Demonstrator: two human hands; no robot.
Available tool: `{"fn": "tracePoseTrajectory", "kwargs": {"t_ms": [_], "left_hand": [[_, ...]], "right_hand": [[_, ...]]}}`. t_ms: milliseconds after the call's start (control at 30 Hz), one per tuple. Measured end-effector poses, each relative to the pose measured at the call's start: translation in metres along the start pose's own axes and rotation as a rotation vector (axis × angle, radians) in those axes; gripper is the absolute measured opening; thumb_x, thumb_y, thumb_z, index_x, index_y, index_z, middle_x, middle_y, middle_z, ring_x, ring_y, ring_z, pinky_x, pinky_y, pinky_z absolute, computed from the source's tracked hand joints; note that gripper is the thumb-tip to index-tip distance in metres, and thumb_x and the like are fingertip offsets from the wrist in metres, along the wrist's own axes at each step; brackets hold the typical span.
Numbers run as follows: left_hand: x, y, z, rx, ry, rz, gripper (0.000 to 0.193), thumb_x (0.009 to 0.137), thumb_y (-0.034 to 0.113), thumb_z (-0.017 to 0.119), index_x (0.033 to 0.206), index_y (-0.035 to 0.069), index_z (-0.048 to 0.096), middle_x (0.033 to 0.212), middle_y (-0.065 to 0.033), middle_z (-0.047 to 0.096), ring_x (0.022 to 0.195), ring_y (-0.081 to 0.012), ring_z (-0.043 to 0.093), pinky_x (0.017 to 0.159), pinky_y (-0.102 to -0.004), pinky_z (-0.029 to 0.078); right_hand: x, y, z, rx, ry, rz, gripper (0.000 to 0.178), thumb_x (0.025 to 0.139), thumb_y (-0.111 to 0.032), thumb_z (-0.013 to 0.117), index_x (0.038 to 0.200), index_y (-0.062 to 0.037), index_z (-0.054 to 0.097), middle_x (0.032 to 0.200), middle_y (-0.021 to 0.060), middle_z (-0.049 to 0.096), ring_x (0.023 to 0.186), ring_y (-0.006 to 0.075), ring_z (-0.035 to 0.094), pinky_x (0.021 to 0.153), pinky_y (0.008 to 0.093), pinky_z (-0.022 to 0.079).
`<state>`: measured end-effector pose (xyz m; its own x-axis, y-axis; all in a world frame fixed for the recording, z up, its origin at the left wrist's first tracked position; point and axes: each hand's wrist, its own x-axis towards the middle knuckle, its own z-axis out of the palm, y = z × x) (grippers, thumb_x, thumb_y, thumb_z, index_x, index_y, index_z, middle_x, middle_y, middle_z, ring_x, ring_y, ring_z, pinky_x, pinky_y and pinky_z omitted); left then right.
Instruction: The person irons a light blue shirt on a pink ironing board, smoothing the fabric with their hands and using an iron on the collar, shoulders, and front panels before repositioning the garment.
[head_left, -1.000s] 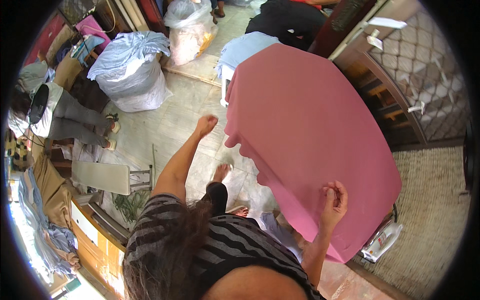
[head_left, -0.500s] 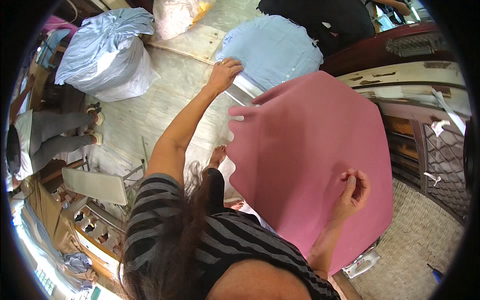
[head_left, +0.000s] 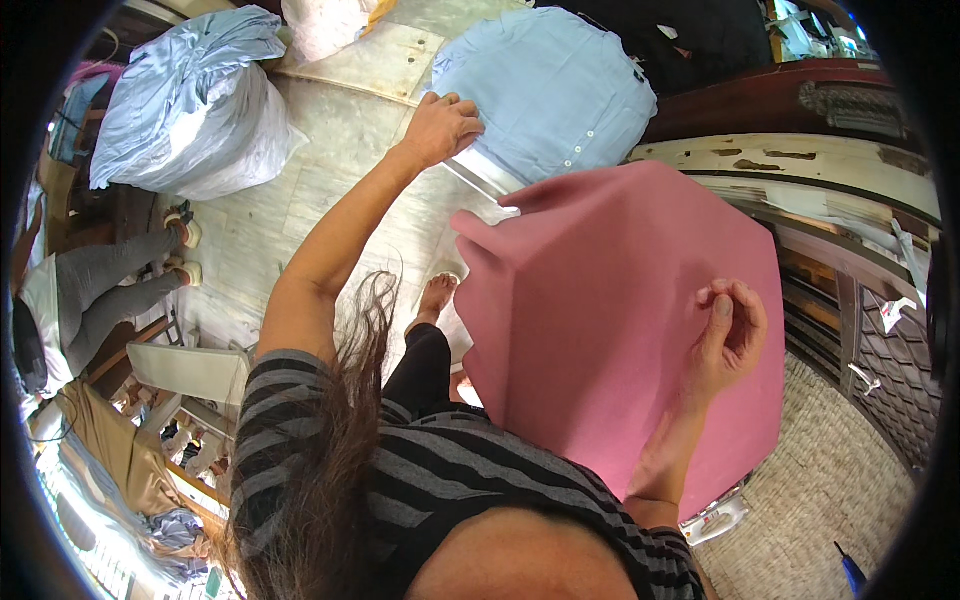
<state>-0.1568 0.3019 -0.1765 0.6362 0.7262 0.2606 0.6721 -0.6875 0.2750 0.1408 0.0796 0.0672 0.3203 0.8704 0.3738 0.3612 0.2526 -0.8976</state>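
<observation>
My left hand [head_left: 443, 130] reaches forward to the left edge of a stack of folded light-blue shirts [head_left: 545, 85] with white buttons. Its fingers are curled over that edge, and the fingertips are hidden. My right hand [head_left: 730, 325] hovers over a table draped in dusty-pink cloth [head_left: 600, 330]. The hand is turned partly palm up, its fingers loosely bent and nothing visible in them. The cloth hangs in wavy folds on its left side, nearest my bare foot [head_left: 437, 292].
A large white sack [head_left: 230, 130] topped with blue cloth stands far left. Beside a pale chair [head_left: 190, 372], another person's legs [head_left: 120, 285] show. A metal grille [head_left: 890, 365] lies right; a white iron-like appliance [head_left: 716, 522] sits by the table's near edge.
My left hand has shifted slightly up and left, staying at the shirts' edge. My right hand has moved a little right and up above the pink cloth. The view has shifted somewhat.
</observation>
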Motion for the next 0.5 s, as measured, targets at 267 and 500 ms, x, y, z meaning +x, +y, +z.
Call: {"fn": "tracePoseTrajectory", "kwargs": {"t_ms": [267, 500], "left_hand": [[0.037, -0.002, -0.002, -0.203, 0.270, 0.071, 0.015, 0.090, 0.012, 0.059, 0.101, 0.009, 0.051, 0.088, -0.0106, 0.059, 0.086, -0.0322, 0.056, 0.074, -0.0449, 0.043], [0.157, 0.027, -0.066, -0.341, 0.226, 0.117, 0.018, 0.095, 0.017, 0.052, 0.108, 0.005, 0.051, 0.088, -0.0217, 0.063, 0.082, -0.0442, 0.060, 0.071, -0.0500, 0.047]], "right_hand": [[0.043, 0.007, 0.028, -0.231, -0.120, 0.074, 0.022, 0.094, 0.003, 0.060, 0.115, -0.0008, 0.061, 0.102, 0.0074, 0.064, 0.088, 0.0139, 0.062, 0.078, 0.0267, 0.051], [0.166, 0.073, 0.110, -0.856, -0.677, -0.032, 0.057, 0.084, -0.033, 0.071, 0.130, -0.0024, 0.055, 0.109, 0.0204, 0.067, 0.099, 0.0346, 0.067, 0.085, 0.0402, 0.053]]}}
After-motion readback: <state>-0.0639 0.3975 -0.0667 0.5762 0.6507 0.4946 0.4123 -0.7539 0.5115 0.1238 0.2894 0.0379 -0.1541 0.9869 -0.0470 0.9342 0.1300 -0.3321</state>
